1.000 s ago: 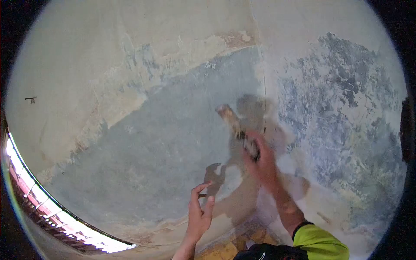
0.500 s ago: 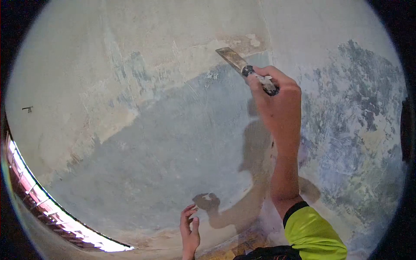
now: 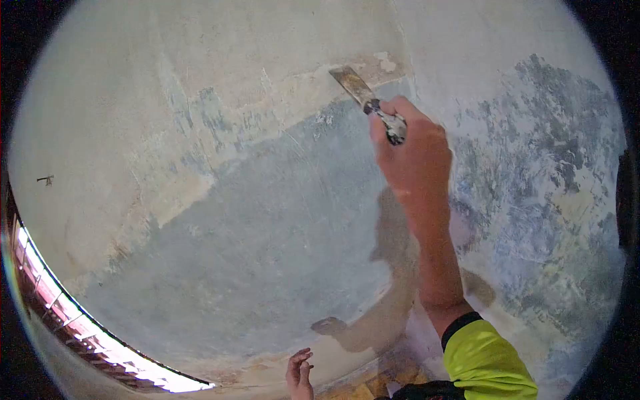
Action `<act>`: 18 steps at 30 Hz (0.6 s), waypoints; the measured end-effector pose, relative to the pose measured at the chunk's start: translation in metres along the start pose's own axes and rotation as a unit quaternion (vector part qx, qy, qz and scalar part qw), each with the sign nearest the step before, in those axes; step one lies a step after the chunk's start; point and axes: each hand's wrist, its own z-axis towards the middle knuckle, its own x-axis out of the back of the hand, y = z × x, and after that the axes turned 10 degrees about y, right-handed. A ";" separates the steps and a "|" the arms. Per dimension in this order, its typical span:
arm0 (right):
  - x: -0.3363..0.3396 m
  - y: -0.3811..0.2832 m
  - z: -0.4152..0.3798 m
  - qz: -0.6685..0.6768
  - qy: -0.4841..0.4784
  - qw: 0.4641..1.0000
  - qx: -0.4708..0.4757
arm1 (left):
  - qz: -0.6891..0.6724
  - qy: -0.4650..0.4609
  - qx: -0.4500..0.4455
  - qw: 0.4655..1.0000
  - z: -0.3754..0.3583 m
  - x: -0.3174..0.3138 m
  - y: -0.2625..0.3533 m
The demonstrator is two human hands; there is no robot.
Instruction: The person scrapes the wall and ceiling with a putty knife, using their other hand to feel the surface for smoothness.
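My right hand (image 3: pixel 417 150) is wrapped round the handle of a putty knife (image 3: pixel 353 83), whose flat, stained metal blade points up and left. The blade lies over the wall (image 3: pixel 267 220), along a brownish strip at the upper edge of a large grey-blue patch. Whitish smears cover the knife's dark handle. Low in the view, my left hand (image 3: pixel 300 375) is raised with nothing in it, its fingers loosely bent and the thumb apart. It is in front of the wall's lower part.
Rough blue-grey blotches (image 3: pixel 533 167) mark the wall on the right. A small dark fixture (image 3: pixel 45 180) sticks out of the wall at far left. Below it, a bright barred opening (image 3: pixel 87 327) curves along the lower left. My shadow (image 3: pixel 393 240) falls beside my right arm.
My right hand has shifted slightly left and up with the putty knife, its blade still over the brownish strip. My left hand has dropped lower, its fingers a little more bent.
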 end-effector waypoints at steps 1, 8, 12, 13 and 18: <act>-0.010 -0.002 0.001 0.015 0.014 1.000 -0.005 | -0.006 -0.004 0.002 1.000 -0.004 -0.001 0.003; 0.006 -0.017 -0.005 -0.037 -0.020 0.999 -0.019 | -0.028 -0.051 0.027 0.998 -0.029 -0.002 0.007; -0.007 -0.015 -0.002 -0.015 -0.003 1.000 -0.021 | -0.023 -0.073 0.042 0.996 -0.041 0.002 0.010; 0.005 -0.021 -0.003 -0.023 -0.020 0.999 -0.027 | -0.028 -0.072 0.038 0.996 -0.041 0.004 0.006; -0.007 -0.020 0.003 -0.013 -0.040 0.996 -0.081 | -0.045 -0.079 0.041 0.995 -0.050 0.008 -0.001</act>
